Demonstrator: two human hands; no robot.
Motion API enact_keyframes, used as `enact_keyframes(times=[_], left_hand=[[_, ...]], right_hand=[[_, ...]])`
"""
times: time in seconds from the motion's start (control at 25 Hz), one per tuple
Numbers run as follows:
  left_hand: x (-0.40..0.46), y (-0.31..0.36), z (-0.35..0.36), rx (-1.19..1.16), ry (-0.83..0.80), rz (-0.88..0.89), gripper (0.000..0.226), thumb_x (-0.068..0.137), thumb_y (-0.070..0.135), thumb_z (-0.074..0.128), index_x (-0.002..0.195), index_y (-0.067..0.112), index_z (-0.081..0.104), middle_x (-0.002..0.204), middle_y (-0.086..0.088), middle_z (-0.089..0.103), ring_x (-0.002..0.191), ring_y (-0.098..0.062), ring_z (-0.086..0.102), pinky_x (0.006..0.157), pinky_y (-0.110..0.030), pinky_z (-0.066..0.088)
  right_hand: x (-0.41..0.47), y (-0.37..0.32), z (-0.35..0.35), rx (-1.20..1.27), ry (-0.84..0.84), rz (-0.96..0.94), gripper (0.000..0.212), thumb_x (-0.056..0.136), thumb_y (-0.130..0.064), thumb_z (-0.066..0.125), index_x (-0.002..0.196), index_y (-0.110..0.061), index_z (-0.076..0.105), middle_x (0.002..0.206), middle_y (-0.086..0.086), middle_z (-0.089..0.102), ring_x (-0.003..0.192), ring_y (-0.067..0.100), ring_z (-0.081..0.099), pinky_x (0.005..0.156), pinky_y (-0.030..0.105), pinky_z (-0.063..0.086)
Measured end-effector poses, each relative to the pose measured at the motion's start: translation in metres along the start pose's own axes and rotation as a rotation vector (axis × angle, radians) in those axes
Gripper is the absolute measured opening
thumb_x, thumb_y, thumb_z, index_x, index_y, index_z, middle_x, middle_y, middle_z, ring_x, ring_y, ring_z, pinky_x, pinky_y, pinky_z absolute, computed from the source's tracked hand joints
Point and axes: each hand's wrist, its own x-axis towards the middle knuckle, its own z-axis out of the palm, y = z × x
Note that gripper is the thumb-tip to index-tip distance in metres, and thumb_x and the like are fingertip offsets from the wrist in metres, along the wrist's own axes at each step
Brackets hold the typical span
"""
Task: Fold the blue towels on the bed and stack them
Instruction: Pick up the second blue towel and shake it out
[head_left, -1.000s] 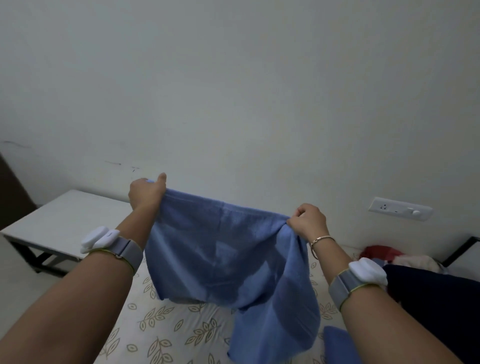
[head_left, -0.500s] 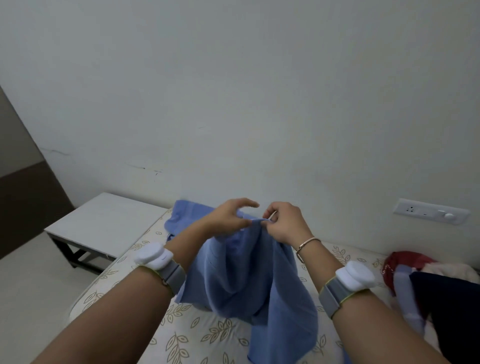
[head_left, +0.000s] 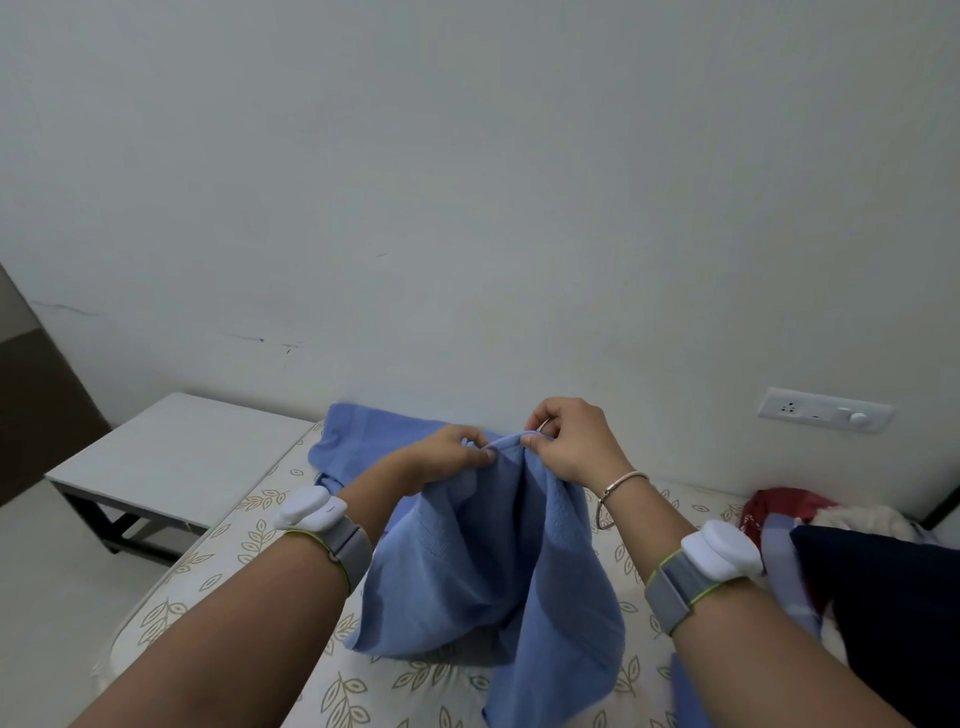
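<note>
The bed (head_left: 291, 525), covered in a cream leaf-print sheet, fills the lower middle of the frame; its left edge runs from centre down toward the lower left, with bare floor (head_left: 57, 582) beyond it. A low white table (head_left: 171, 457) stands at middle left, just beside the bed's far corner. The plain wall (head_left: 467, 208) closes the far side, with a switch plate (head_left: 826, 409) at middle right. At the right edge a dark pillow (head_left: 883, 597) and a heap of red and pale cloth (head_left: 779, 506) crowd the mattress.

At centre, the left hand (head_left: 447, 457) and right hand (head_left: 571, 441) meet almost knuckle to knuckle, each with thumb and fingers pinched tight on the top edge of a blue towel (head_left: 488, 582), which hangs doubled below them, its lower end near the sheet. Another blue towel (head_left: 363, 441) lies behind the left wrist, by the wall. Both wrists carry white banded devices.
</note>
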Motion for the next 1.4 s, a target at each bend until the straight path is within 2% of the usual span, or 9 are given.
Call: enact_keyframes(times=[0.12, 0.24, 0.36, 0.48, 0.72, 0.84, 1.08, 1.28, 1.4], left_hand=[[-0.002, -0.003, 0.005, 0.154, -0.063, 0.016, 0.013, 0.084, 0.045, 0.064, 0.09, 0.033, 0.068, 0.105, 0.001, 0.066, 0.102, -0.018, 0.061, 0.098, -0.041, 0.05], [-0.002, -0.007, 0.011, 0.067, 0.006, 0.03, 0.02, 0.093, 0.042, 0.06, 0.084, 0.025, 0.066, 0.093, 0.002, 0.063, 0.091, -0.016, 0.059, 0.087, -0.032, 0.049], [-0.001, 0.005, 0.008, -0.048, 0.181, 0.112, 0.029, 0.097, 0.035, 0.058, 0.077, 0.014, 0.053, 0.076, -0.002, 0.046, 0.073, -0.015, 0.045, 0.068, -0.029, 0.038], [0.003, 0.025, 0.005, 0.089, 0.462, 0.194, 0.028, 0.095, 0.027, 0.058, 0.072, 0.015, 0.048, 0.067, -0.001, 0.045, 0.065, -0.015, 0.043, 0.059, -0.031, 0.033], [0.003, 0.071, -0.009, 0.154, 0.747, 0.315, 0.021, 0.095, 0.029, 0.057, 0.081, 0.014, 0.058, 0.065, 0.005, 0.053, 0.062, -0.009, 0.049, 0.055, -0.027, 0.036], [0.005, 0.095, -0.032, 0.098, 0.824, 0.35, 0.022, 0.095, 0.028, 0.058, 0.082, 0.011, 0.061, 0.064, 0.003, 0.055, 0.061, -0.011, 0.051, 0.055, -0.026, 0.039], [0.014, 0.106, -0.063, 0.108, 0.878, 0.299, 0.026, 0.094, 0.026, 0.057, 0.076, 0.007, 0.059, 0.06, 0.0, 0.052, 0.059, -0.016, 0.051, 0.053, -0.028, 0.04], [0.01, 0.11, -0.077, 0.054, 0.999, 0.31, 0.036, 0.094, 0.024, 0.056, 0.063, 0.013, 0.041, 0.055, 0.001, 0.041, 0.051, -0.014, 0.041, 0.05, -0.029, 0.034], [0.01, 0.108, -0.089, 0.055, 1.036, 0.254, 0.038, 0.094, 0.024, 0.054, 0.061, 0.017, 0.036, 0.055, 0.001, 0.041, 0.051, -0.014, 0.04, 0.052, -0.029, 0.032]], right_hand=[[-0.001, 0.001, -0.002, 0.009, 0.014, 0.003, 0.004, 0.078, -0.016, 0.075, 0.08, -0.018, 0.072, 0.063, -0.005, 0.064, 0.058, 0.004, 0.056, 0.058, 0.014, 0.043], [-0.001, 0.005, -0.004, 0.011, 0.029, 0.006, 0.004, 0.078, -0.014, 0.074, 0.08, -0.017, 0.072, 0.062, -0.006, 0.063, 0.061, 0.006, 0.057, 0.06, 0.016, 0.044], [-0.001, 0.013, -0.004, -0.038, 0.004, 0.005, 0.005, 0.079, -0.016, 0.073, 0.082, -0.02, 0.07, 0.068, -0.004, 0.064, 0.07, 0.013, 0.061, 0.067, 0.022, 0.048], [-0.004, 0.013, 0.001, -0.097, -0.058, -0.037, 0.009, 0.081, -0.022, 0.073, 0.085, -0.024, 0.064, 0.075, -0.001, 0.065, 0.073, 0.019, 0.061, 0.07, 0.028, 0.05], [-0.001, 0.0, -0.013, -0.146, -0.063, -0.095, 0.023, 0.079, -0.036, 0.071, 0.073, -0.022, 0.054, 0.068, -0.007, 0.055, 0.067, 0.017, 0.049, 0.06, 0.028, 0.04], [0.0, -0.009, -0.021, -0.107, -0.062, -0.166, 0.032, 0.078, -0.04, 0.073, 0.07, -0.014, 0.056, 0.07, -0.001, 0.057, 0.066, 0.016, 0.047, 0.062, 0.03, 0.041], [-0.004, -0.003, -0.023, 0.101, -0.398, -0.156, 0.038, 0.077, -0.036, 0.079, 0.056, -0.015, 0.055, 0.057, -0.011, 0.045, 0.057, 0.007, 0.04, 0.058, 0.02, 0.037], [-0.004, 0.011, -0.016, -0.047, -0.403, -0.139, 0.04, 0.077, -0.043, 0.077, 0.056, -0.02, 0.052, 0.055, -0.009, 0.045, 0.054, 0.007, 0.041, 0.055, 0.021, 0.034], [0.001, 0.014, -0.019, -0.122, -0.256, -0.159, 0.045, 0.075, -0.051, 0.075, 0.058, -0.014, 0.055, 0.064, 0.002, 0.053, 0.059, 0.014, 0.048, 0.058, 0.027, 0.04]])
